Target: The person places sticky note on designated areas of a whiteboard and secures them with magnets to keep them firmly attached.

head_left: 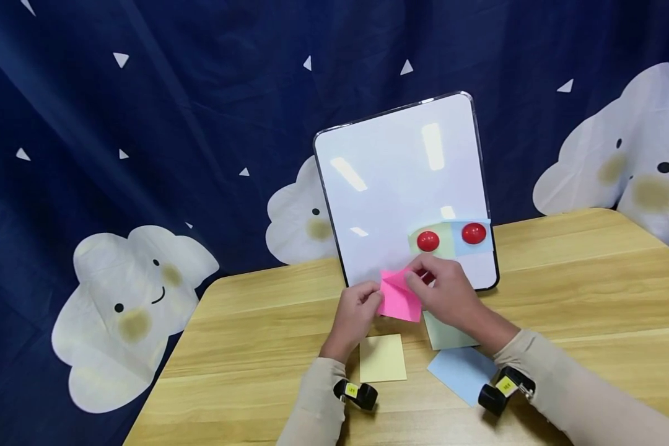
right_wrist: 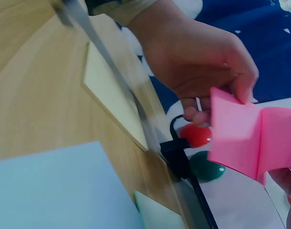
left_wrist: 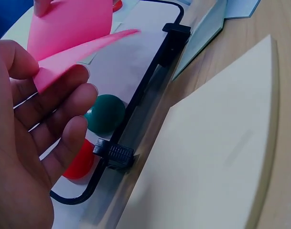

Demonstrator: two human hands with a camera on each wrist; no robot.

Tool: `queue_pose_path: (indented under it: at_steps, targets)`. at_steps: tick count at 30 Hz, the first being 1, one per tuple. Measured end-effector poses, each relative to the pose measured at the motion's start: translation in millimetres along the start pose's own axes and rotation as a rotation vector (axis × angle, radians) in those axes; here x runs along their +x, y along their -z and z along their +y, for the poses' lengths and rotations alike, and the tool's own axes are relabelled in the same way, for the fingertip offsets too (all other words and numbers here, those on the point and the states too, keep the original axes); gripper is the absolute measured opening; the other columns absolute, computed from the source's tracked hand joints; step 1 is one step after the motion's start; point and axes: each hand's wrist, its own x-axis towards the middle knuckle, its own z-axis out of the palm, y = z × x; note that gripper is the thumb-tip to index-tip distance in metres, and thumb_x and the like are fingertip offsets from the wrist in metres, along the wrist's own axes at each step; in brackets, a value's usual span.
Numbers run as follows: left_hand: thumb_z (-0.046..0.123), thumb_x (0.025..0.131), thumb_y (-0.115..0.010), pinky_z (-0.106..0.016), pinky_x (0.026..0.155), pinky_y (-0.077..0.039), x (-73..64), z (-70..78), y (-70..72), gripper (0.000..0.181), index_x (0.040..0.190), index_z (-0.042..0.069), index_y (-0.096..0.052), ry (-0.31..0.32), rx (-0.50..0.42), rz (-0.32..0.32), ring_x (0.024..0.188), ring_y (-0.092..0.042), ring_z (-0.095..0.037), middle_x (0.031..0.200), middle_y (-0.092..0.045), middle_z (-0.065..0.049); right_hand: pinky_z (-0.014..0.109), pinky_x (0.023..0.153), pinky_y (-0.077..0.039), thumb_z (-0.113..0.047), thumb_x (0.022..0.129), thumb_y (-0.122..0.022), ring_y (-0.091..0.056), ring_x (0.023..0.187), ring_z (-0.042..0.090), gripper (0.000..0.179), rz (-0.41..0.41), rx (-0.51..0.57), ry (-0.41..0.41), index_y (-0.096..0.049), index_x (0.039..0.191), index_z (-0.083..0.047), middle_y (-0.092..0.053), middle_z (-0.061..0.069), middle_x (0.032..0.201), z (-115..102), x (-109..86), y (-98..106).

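A bright pink sticky note (head_left: 397,303), creased and folded along its middle, is held in the air before the whiteboard (head_left: 390,186). My left hand (head_left: 355,314) pinches its left edge between thumb and index finger, the other fingers loosely bent in the left wrist view. With thumb and fingers my right hand (head_left: 450,294) pinches the note's upper right part. On the board, red round magnets (head_left: 474,233) sit on a light green note (head_left: 445,234) and a light blue note (head_left: 464,249). Low on the board are a green magnet (left_wrist: 106,114) and another red magnet (left_wrist: 80,161).
A pale yellow pad (head_left: 383,359), a pale green pad (head_left: 448,334) and a light blue pad (head_left: 464,373) lie on the wooden table (head_left: 245,359). The board stands leaning at the back, with black clips (left_wrist: 114,153) along its lower edge. Behind hangs a navy curtain (head_left: 201,111).
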Motion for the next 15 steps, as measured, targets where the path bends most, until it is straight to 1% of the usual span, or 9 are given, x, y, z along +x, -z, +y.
queue_pose_path:
  at_steps: [3,8,11,15]
  targets:
    - [0.003,0.098,-0.054,-0.023,0.056,-0.039,0.3,-5.0,-0.1,0.025,0.080,0.003,-0.071,-0.009,0.000,0.005,0.061,-0.046,-0.010,0.068,-0.054,0.000,0.025,0.058,-0.051,-0.005,0.091,-0.066,-0.059,0.066,0.014,0.006,0.042,-0.001,-0.037,-0.070,0.089,-0.008,-0.067,-0.004,0.077,1.9,1.3,3.5]
    - [0.006,0.097,-0.057,-0.022,0.059,-0.043,-0.1,-5.5,-0.5,0.022,0.085,0.005,-0.075,-0.025,0.026,-0.007,0.068,-0.052,-0.011,0.077,-0.062,-0.001,0.024,0.054,-0.048,-0.005,0.091,-0.065,-0.056,0.063,0.016,0.006,0.071,0.001,-0.092,-0.070,0.088,-0.008,-0.065,-0.002,0.073,4.6,1.7,7.7]
    - [0.007,0.097,-0.059,-0.022,0.061,-0.044,-0.1,-5.3,-1.2,0.020,0.086,0.005,-0.076,-0.036,0.052,-0.010,0.071,-0.053,-0.011,0.081,-0.064,-0.001,0.024,0.052,-0.047,-0.004,0.091,-0.065,-0.055,0.061,0.017,0.007,0.089,-0.002,-0.109,-0.070,0.088,-0.008,-0.064,-0.002,0.071,6.4,1.7,8.3]
    - [0.007,0.097,-0.060,-0.022,0.060,-0.043,0.2,-5.9,-1.8,0.019,0.087,0.005,-0.076,-0.049,0.067,-0.018,0.069,-0.051,-0.010,0.079,-0.064,0.001,0.023,0.051,-0.044,-0.003,0.091,-0.065,-0.053,0.059,0.017,0.009,0.129,-0.016,-0.113,-0.070,0.086,-0.008,-0.062,-0.002,0.069,8.2,2.0,8.0]
